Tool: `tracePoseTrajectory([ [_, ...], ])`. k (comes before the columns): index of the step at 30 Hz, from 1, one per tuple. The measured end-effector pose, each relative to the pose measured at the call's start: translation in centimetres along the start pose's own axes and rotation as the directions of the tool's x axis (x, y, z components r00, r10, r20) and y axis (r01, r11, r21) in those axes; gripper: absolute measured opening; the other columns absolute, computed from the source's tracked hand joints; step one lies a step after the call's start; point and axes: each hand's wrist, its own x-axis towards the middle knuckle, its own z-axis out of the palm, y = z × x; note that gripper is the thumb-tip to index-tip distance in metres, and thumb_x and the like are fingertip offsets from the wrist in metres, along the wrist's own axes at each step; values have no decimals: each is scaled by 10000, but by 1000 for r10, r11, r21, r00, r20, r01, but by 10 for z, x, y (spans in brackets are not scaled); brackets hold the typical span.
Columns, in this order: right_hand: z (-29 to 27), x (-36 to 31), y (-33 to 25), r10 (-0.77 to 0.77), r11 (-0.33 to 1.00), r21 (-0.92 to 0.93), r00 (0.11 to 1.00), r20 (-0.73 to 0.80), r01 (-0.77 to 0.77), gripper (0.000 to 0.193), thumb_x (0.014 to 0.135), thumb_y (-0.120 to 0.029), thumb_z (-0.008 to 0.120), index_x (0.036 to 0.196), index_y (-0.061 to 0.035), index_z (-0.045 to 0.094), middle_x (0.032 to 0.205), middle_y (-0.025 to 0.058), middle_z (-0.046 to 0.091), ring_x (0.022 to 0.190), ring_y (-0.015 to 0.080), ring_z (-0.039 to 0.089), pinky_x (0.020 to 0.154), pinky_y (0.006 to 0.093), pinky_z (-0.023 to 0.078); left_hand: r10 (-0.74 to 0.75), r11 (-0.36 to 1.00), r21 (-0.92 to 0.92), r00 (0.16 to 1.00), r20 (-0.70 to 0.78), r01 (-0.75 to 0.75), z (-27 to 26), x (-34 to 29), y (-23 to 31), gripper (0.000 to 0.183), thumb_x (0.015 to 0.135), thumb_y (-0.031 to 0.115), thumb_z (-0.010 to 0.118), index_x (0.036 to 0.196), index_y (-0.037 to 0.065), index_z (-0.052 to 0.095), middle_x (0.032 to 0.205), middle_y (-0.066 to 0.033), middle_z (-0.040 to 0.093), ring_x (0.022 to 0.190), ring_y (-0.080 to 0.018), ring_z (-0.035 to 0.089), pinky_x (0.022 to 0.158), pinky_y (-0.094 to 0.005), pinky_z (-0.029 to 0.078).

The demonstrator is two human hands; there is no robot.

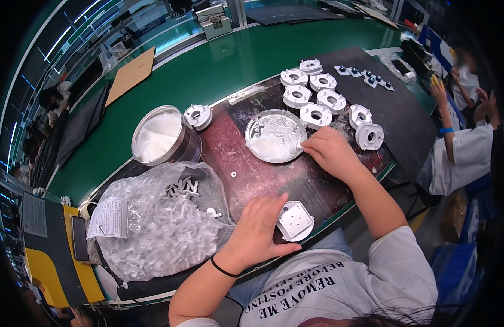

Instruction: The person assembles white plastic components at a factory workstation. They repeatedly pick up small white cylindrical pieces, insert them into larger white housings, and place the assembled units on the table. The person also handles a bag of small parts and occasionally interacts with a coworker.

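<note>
My left hand (258, 226) is beside a white round-sided plate part (296, 221) with small holes, at the table's near edge. Its thumb and fingers are spread apart at the part's left side; whether they touch it is hard to tell. My right hand (333, 155) has its fingertips pinched together at the right rim of a shallow round metal lid (254, 121). White grease-like paste (275, 144) lies in that lid. Anything between the pinched fingertips is too small to make out.
An open tin of white paste (158, 136) stands left, beside a white round housing (198, 116). Nearer lies a plastic bag of white parts (154, 234). Several ring-shaped white housings (316, 115) stand right of the lid. Small dark-topped pieces (371, 80) lie farther off. Co-workers sit at right.
</note>
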Motion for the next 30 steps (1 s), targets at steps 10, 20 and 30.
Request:
tracePoseTrajectory([
  [10,-6,-4,0,303,889,352,953,29,-293,220,865,-117,583,1052,-8,622,908,86,615,870,206,574,782,319,448,-13,1000,0,1000,-12,13,1,1,1,937,602,351,796,1333,3,324,1097,-179,510,1037,-345,477,943,-447,340],
  [20,-10,-7,3,490,146,795,741,458,-588,256,924,-152,545,1105,29,558,901,54,603,812,126,597,727,249,491,-26,999,-22,999,-25,25,2,0,-2,929,615,354,793,1336,8,322,1099,-174,508,1036,-345,479,938,-447,347],
  [30,-11,-11,-23,332,-237,784,710,621,-574,195,907,-126,567,1051,5,550,876,41,604,741,112,619,625,212,512,-20,999,-27,997,-68,18,2,-2,-6,950,609,335,805,1354,27,304,1111,-169,505,1036,-351,479,929,-447,357],
])
